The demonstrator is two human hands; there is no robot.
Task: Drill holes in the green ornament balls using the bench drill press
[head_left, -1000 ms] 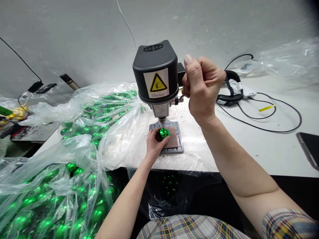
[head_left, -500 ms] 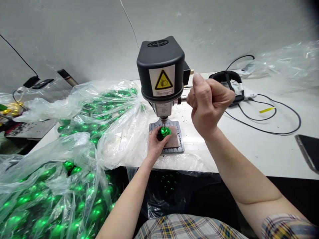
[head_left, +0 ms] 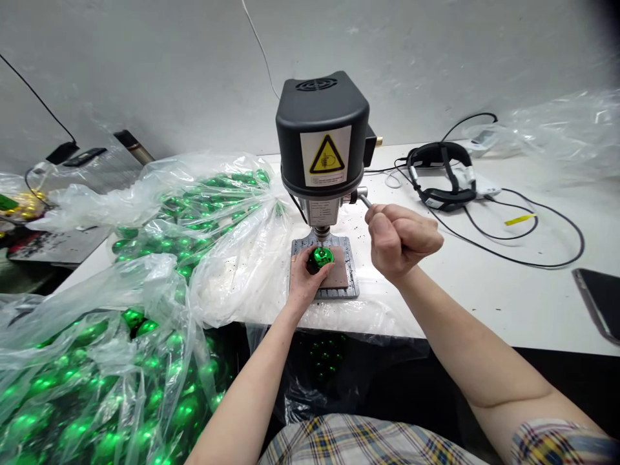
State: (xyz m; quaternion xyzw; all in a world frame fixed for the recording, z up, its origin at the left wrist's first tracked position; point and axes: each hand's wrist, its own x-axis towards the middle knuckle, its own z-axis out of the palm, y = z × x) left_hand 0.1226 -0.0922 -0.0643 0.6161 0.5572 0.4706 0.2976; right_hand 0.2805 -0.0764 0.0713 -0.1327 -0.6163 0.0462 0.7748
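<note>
My feed shows the left hand (head_left: 305, 276) holding the ball (head_left: 324, 257) under the drill (head_left: 322, 106), right hand (head_left: 404, 236) gripping its lever (head_left: 365, 199), fine print unreadable on its warning label (head_left: 326, 156), white table (head_left: 465, 278) beneath, grey wall (head_left: 411, 64) behind.

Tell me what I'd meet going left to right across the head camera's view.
Gold balls, bagged green balls on the table, left hand holding a green ball, right hand gripping a metal lever, yellow strip, phone.
</note>
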